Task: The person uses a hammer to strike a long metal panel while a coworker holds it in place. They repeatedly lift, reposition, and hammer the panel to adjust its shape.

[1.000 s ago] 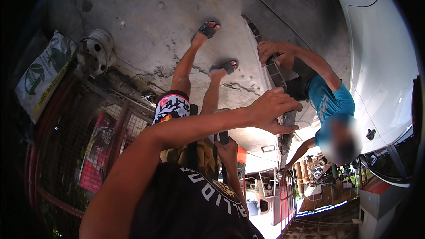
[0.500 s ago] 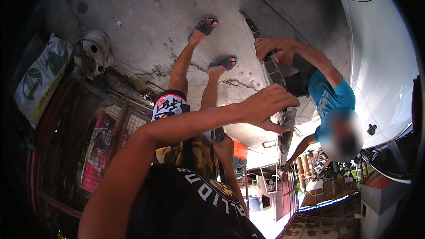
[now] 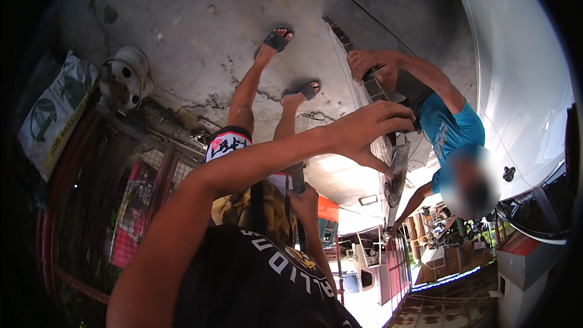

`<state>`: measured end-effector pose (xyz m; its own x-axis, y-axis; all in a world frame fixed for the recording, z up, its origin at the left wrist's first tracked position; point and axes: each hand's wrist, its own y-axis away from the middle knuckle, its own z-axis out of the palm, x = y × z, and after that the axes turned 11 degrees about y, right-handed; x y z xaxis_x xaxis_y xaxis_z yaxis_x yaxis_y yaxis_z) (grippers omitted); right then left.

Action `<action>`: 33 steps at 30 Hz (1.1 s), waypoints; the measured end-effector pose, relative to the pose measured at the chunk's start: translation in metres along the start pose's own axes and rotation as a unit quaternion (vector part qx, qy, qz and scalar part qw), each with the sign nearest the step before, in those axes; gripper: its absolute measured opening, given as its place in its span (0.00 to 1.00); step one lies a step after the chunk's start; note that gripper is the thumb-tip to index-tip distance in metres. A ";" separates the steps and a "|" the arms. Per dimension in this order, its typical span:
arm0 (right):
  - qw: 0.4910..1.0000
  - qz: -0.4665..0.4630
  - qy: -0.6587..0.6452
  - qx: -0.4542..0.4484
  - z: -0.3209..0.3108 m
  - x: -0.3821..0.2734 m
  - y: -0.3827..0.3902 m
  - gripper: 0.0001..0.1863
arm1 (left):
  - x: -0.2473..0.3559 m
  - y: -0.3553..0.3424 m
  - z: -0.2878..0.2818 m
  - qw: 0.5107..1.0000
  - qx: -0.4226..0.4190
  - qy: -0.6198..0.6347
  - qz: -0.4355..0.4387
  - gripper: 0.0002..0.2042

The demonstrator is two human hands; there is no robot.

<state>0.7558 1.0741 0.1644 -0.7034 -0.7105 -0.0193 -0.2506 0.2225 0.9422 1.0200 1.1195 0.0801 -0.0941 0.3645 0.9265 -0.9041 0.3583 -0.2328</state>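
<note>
A co-worker's hand [image 3: 364, 64] is already gripping the long ribbed panel [image 3: 374, 90], the left hand [image 3: 363, 133] is arching loosely spread, contact unclear, and the right hand [image 3: 305, 202] is clasping a dark strip [image 3: 296, 177].

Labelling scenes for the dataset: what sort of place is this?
Likely a yard or garage where vehicles are kept or worked on: a glossy white car at right, a bare, round, pale-metal wheel rim at left, cracked grey concrete floor underfoot.
</note>
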 end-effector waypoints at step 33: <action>0.990 -0.009 -0.132 0.041 -0.034 -0.015 0.019 0.17 | -0.182 0.037 -0.076 0.963 -0.051 0.069 -0.257 0.60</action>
<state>0.7845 1.0666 0.1938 -0.8448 -0.5182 -0.1330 -0.3103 0.2721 0.9108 1.0351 1.1317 -0.1198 0.4179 0.2251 0.8802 -0.7703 0.6014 0.2119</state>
